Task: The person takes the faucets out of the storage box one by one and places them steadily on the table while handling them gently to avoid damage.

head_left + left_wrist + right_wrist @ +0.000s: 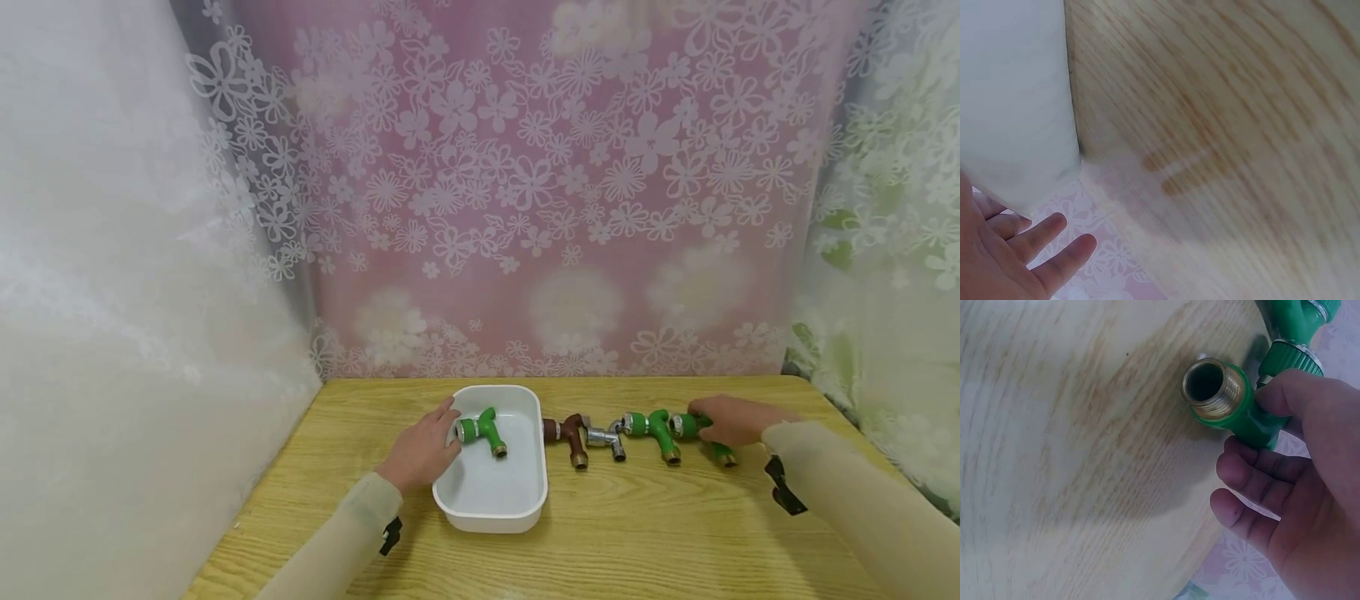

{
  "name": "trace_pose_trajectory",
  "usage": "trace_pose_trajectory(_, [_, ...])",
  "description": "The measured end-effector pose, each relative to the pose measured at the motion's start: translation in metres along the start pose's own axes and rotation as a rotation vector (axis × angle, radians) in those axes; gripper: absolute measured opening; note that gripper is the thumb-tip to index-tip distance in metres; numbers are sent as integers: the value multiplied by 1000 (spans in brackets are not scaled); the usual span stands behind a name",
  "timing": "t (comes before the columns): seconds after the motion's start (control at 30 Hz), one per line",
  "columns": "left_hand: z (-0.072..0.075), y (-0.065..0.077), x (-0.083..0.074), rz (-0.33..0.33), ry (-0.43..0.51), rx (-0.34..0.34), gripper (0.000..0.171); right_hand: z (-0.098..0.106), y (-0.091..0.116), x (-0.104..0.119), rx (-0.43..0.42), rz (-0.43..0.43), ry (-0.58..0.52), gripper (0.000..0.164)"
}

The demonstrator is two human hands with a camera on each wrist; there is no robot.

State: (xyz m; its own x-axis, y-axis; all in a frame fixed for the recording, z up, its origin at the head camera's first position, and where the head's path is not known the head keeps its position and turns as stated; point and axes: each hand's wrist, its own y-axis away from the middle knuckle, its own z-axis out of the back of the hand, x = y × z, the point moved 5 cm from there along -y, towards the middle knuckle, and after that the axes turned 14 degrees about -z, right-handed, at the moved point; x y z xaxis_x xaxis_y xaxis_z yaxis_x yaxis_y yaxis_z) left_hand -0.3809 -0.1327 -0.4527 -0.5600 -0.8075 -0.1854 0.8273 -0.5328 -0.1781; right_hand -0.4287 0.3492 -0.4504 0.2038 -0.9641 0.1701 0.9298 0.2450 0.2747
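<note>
At the right end of a row of taps, my right hand [738, 419] grips a green tap [723, 455]. The right wrist view shows its brass threaded outlet [1213, 387] pointing out beside my thumb and fingers. My left hand [422, 450] rests at the left rim of a white plastic basin [491, 523]. In the left wrist view its fingers [1063, 262] are loosely extended along the outer wall; the thumb is hidden there. Another green tap [489, 432] lies inside the basin, toward its far end.
Between the basin and my right hand lie a dark brown tap [574, 440], a silver tap [602, 437] and a green tap [660, 435]. All are on a wood-grain table [637, 533]. Floral curtains [555, 208] hang behind the table and at both sides.
</note>
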Motion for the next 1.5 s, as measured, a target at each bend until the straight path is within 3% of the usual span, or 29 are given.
trace_pose_trajectory(0.87, [1, 0, -2, 9, 1, 7, 52, -3, -6, -3, -8, -20, 5, 45])
trace_pose_trajectory(1.5, [-1, 0, 0, 8, -6, 7, 53, 2, 4, 5, -43, -48, 52, 53])
